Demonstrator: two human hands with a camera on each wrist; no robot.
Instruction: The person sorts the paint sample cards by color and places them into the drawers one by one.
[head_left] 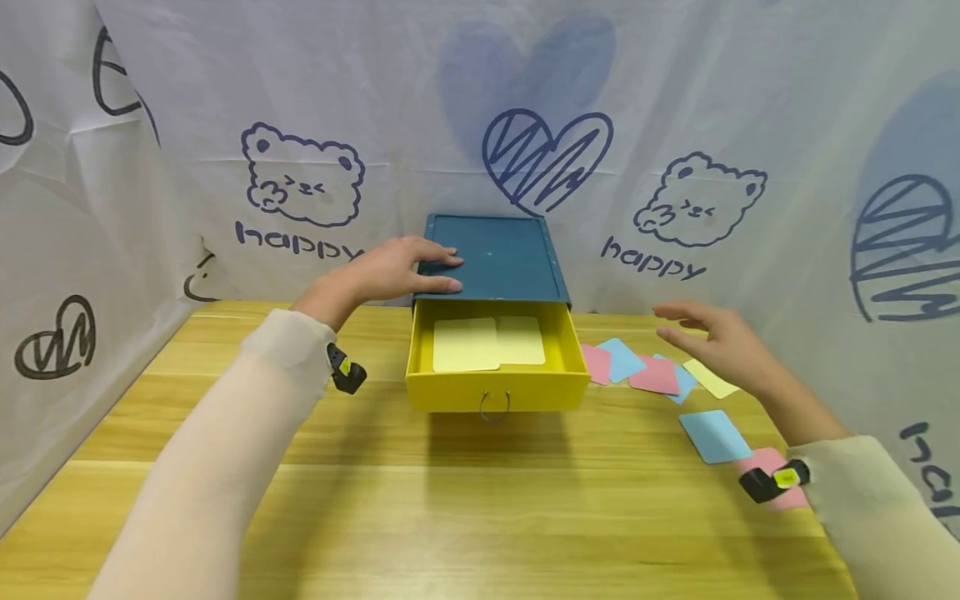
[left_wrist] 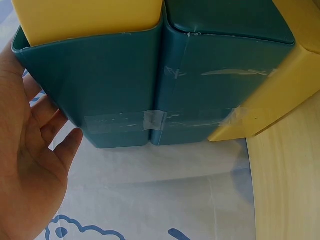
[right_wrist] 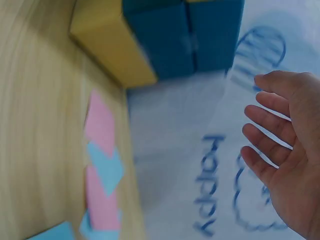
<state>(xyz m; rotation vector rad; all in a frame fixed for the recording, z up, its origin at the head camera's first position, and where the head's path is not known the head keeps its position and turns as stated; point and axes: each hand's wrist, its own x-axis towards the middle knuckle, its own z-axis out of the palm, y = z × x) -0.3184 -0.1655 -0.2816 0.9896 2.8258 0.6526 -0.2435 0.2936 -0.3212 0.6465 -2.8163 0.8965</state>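
Hanging at the back is a big white cloth point(head_left: 420, 83) with bears and hearts. In front sits a wooden table point(head_left: 450, 517). From above I see one blue box point(head_left: 491, 262); the left wrist view shows a second blue box point(left_wrist: 210, 95) under it. The top one's yellow drawer point(head_left: 450, 392) is partly out. The left hand point(head_left: 401, 267) rests on top, fingers loose. The right hand point(head_left: 731, 346) is open in the air, and its wrist view shows it holding nothing. Loose cards point(head_left: 716, 436), pink, blue and yellow, lie right of the drawer; two pale cards point(head_left: 465, 343) lie inside. Clear tape point(left_wrist: 115, 121), hidden from above, joins the boxes. A little ring point(head_left: 495, 420) hangs in front.
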